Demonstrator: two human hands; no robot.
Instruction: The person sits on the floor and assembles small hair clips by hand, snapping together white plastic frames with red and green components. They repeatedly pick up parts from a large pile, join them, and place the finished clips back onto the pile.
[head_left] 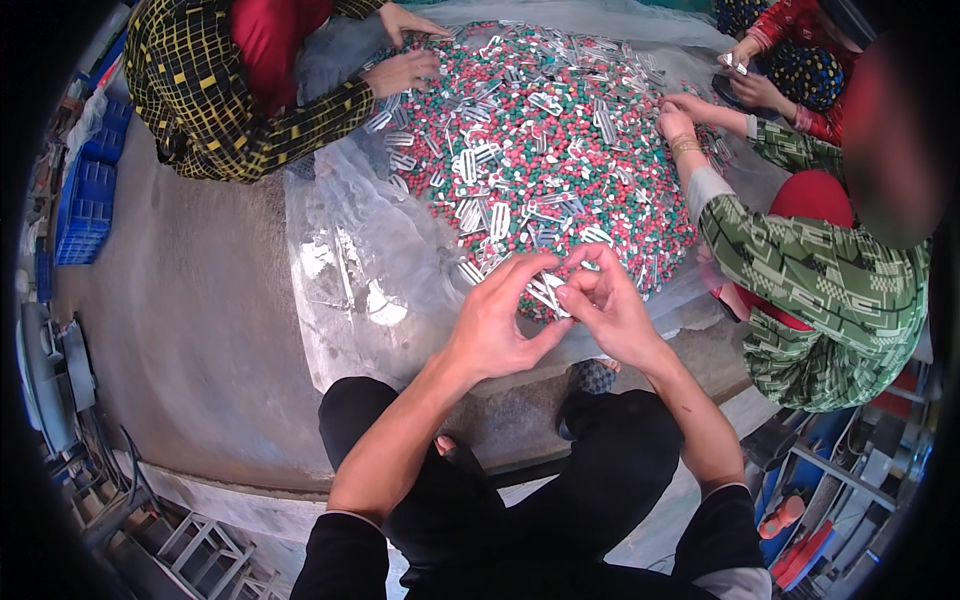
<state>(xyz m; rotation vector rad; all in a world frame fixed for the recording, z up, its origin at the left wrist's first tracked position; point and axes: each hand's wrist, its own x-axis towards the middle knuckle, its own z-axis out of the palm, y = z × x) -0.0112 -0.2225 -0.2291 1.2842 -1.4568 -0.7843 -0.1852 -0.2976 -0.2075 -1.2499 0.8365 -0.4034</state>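
Observation:
Above the near edge of the pile, my left hand (505, 315) and my right hand (612, 305) are brought together. Between their curled fingers are shiny slotted metal pieces (547, 293), pinched by both hands; how many there are is hard to make out. Below and beyond lies a wide heap of small red, green and white pellets (570, 185). Mixed through it are many flat silvery pieces with long slots, such as one slotted metal piece (499, 221) just past my left fingers.
The heap rests on a clear plastic sheet (350, 215) over a grey floor (200, 290). Co-workers' hands reach in at the far left (402, 72) and right (677, 118); another person's hands (745, 75) hold metal pieces. Blue crates (85, 210) stand at left.

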